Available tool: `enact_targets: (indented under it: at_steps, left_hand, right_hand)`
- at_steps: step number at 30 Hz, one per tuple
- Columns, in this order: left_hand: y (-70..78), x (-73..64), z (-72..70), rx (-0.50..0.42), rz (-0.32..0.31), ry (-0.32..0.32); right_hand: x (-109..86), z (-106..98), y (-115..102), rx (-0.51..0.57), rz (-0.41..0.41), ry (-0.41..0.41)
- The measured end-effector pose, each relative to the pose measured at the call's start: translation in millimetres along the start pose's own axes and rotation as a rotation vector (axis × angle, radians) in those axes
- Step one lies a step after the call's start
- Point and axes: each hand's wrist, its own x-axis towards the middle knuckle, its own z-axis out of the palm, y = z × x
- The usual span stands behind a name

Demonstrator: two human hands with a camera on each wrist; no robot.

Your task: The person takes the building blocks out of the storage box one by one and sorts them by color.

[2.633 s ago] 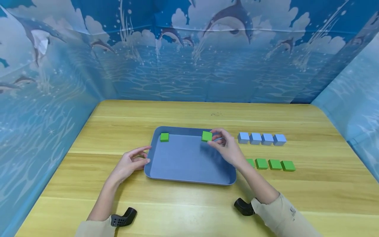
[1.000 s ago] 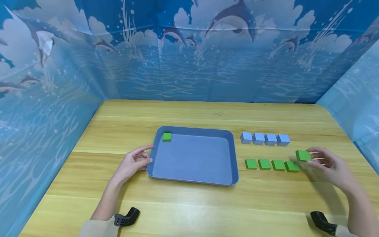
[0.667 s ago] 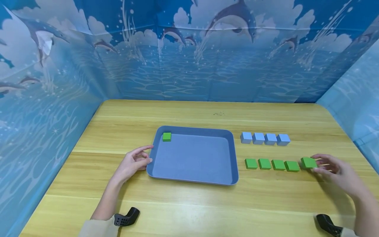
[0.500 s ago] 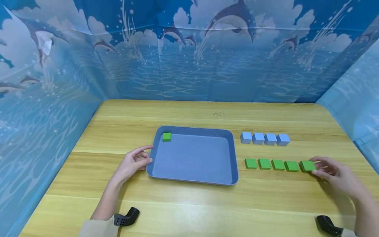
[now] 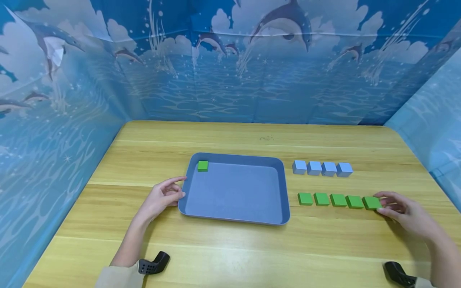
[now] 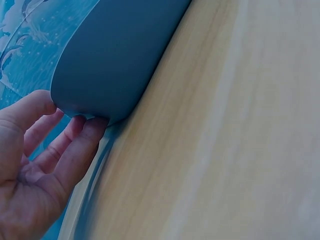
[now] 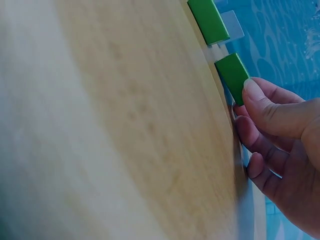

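Note:
My right hand pinches a flat green block between thumb and fingers, at the right end of a row of several like green blocks. In the right wrist view the thumb presses on the held block, with a small gap to its neighbour. My left hand touches the left side of a blue-grey tray, its fingertips against the outer wall in the left wrist view. One green block lies in the tray's far left corner.
Several light blue cubes stand in a row behind the green row, right of the tray. The wooden table ends at a blue dolphin-print curtain behind. Black wrist mounts jut out below both hands.
My right hand has carried a green block from over the tray's far right corner to the row's right end, lowering it and sliding slightly left. My left hand has stayed at the tray.

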Motion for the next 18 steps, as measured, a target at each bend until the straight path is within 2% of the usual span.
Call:
enact_targets:
  at_steps: [18]
  left_hand:
    - [-0.8, -0.2, -0.2, -0.010, 0.000, -0.004]
  right_hand:
    - [-0.4, -0.3, 1.8, 0.001, 0.028, -0.004]
